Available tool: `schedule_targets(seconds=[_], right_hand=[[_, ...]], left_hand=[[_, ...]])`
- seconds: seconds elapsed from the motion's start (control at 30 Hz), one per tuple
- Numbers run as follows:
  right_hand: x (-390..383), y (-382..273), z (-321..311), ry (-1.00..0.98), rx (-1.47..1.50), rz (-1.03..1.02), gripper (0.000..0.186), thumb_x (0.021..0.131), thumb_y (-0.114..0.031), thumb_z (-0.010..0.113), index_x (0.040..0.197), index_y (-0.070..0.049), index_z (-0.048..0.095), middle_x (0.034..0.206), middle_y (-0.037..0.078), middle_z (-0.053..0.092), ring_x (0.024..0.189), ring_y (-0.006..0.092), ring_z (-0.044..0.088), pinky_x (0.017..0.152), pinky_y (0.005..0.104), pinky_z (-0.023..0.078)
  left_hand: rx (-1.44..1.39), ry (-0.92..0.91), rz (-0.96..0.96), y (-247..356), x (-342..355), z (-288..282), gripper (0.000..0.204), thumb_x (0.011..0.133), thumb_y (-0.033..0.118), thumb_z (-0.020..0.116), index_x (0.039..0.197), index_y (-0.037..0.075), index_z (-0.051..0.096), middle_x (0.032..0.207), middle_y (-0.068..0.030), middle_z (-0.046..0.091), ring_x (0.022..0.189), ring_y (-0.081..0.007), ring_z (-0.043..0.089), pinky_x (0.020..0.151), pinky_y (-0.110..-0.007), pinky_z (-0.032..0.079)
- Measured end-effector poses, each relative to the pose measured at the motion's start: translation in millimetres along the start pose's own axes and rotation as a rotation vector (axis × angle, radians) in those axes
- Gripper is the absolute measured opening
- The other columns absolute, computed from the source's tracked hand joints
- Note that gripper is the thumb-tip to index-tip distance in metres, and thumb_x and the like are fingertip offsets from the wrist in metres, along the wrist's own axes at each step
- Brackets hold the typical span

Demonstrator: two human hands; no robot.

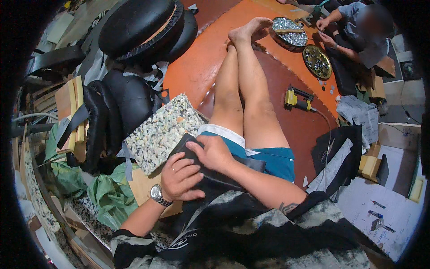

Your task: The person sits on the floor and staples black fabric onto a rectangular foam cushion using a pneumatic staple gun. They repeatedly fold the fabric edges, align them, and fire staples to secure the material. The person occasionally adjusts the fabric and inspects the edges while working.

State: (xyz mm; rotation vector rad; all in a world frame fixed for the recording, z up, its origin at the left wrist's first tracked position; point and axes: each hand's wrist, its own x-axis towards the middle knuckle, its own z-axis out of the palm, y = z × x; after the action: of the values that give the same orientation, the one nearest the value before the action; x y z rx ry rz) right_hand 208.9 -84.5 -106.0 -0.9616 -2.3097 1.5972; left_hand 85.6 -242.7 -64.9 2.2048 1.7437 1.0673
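Note:
Over my lap lies a piece of black sheet material (186, 144), smooth like leatherette, folded at its upper edge. My right hand (215, 154) grips that edge, thumb on top; its other fingers are partly hidden. Just left of it, my left hand (181, 177) rests on the same material, fingers apart and thumb spread away. A watch (156, 193) is on the left wrist. Beyond my left hand leans a speckled foam block (163, 130), with a tan board (145, 184) partly under it.
Black padded cushions (136, 29) pile up at far left, above green sacking (112, 195). A yellow staple gun (298, 99) with a hose lies right of my legs. Farther off, a person (358, 36) handles something small beside round trays (329, 74) of metal parts.

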Motion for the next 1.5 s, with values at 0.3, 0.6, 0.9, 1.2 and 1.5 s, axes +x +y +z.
schedule_targets(seconds=[0.3,0.6,0.9,1.2,1.5], right_hand=[[20,20,-4,-0.071,0.096,0.01,0.046,0.099,-0.042,0.071,0.092,0.003,0.076,0.086,0.029,0.072,0.08,0.0449,0.07,0.076,0.05,0.054],[89,-32,-120,0.124,-0.771,-0.324,0.032,0.09,-0.035,0.074,0.104,-0.006,0.075,0.089,0.023,0.074,0.084,0.0417,0.073,0.076,0.0524,0.058],[-62,-21,-145,-0.122,-0.239,-0.157,0.111,0.078,-0.039,0.092,0.161,0.002,0.032,0.157,0.04,0.039,0.147,0.0535,0.041,0.121,0.0541,0.039],[-102,31,-145,-0.059,-0.141,-0.119,0.105,0.086,-0.006,0.071,0.167,0.004,0.005,0.168,0.041,0.013,0.16,0.0525,0.015,0.132,0.0503,0.019],[-125,7,-243,-0.393,-0.032,-0.249,0.087,0.087,0.003,0.063,0.167,-0.004,0.029,0.167,0.025,0.039,0.153,0.04,0.042,0.128,0.043,0.032]], left_hand=[[0.236,-0.096,0.034,-33,16,9,0.035,0.083,0.017,0.074,0.118,0.019,0.076,0.107,0.0023,0.074,0.106,-0.0206,0.07,0.101,-0.044,0.052],[0.301,-0.143,-0.276,-28,72,5,0.043,0.079,0.046,0.088,0.093,0.009,0.071,0.075,-0.0094,0.067,0.072,-0.031,0.069,0.065,-0.044,0.053],[-0.312,-0.077,-1.024,11,106,35,0.04,0.098,0.034,0.077,0.089,-0.004,0.068,0.067,-0.0137,0.066,0.06,-0.0204,0.063,0.057,-0.04,0.049],[-0.271,0.11,-0.795,46,106,73,0.036,0.095,0.019,0.081,0.124,0.0,0.07,0.111,-0.0132,0.074,0.104,-0.0258,0.072,0.094,-0.039,0.057],[0.133,-0.452,-0.351,0,150,1,0.06,0.074,0.026,0.092,0.128,0.012,0.071,0.126,-0.0125,0.068,0.123,-0.036,0.063,0.105,-0.052,0.047]])
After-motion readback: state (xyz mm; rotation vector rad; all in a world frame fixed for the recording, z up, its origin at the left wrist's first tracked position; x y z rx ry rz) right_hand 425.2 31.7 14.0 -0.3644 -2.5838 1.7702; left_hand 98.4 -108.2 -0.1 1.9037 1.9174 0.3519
